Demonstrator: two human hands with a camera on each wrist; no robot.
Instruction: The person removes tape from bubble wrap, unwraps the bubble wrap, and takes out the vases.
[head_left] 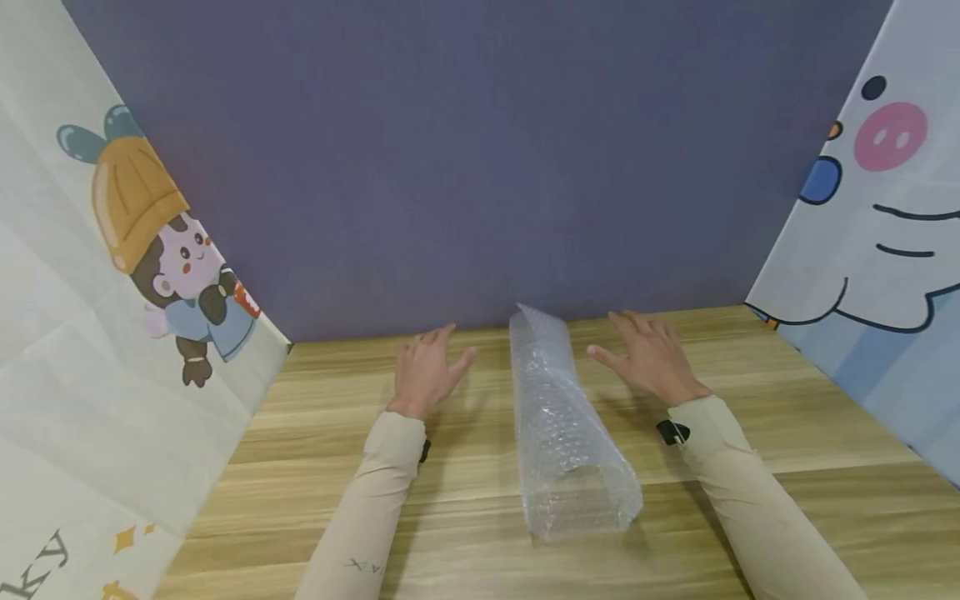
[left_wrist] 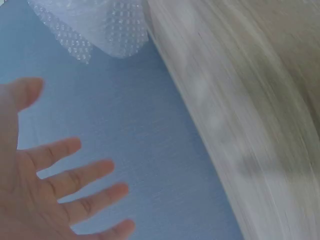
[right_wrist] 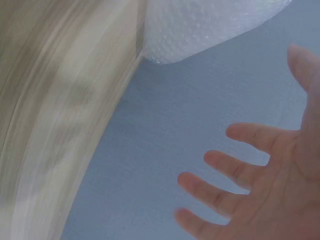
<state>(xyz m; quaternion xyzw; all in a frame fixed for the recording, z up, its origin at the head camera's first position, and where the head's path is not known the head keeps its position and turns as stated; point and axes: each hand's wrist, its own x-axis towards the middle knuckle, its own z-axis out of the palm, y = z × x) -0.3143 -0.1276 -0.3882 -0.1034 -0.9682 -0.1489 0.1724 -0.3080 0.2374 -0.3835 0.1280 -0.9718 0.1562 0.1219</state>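
A loosely rolled sheet of clear bubble wrap (head_left: pixel 558 417) lies lengthwise on the wooden table, between my two hands and apart from both. Its near end gapes as a wide loop, while the far end narrows to a pointed corner. To its left, my left hand (head_left: pixel 423 375) is held with fingers spread and nothing in it. On the other side, my right hand (head_left: pixel 648 354) also has its fingers extended, holding nothing. Both wrist views show part of the bubble wrap (left_wrist: pixel 107 25) beyond the thumb, with the palms turned inward.
The wood-grain table (head_left: pixel 300 483) ends at an upright purple-grey panel (head_left: pixel 480 167) behind the hands. White cloth with a cartoon child (head_left: pixel 180 250) hangs at the left. Another cartoon-printed cloth (head_left: pixel 885 267) borders the right side.
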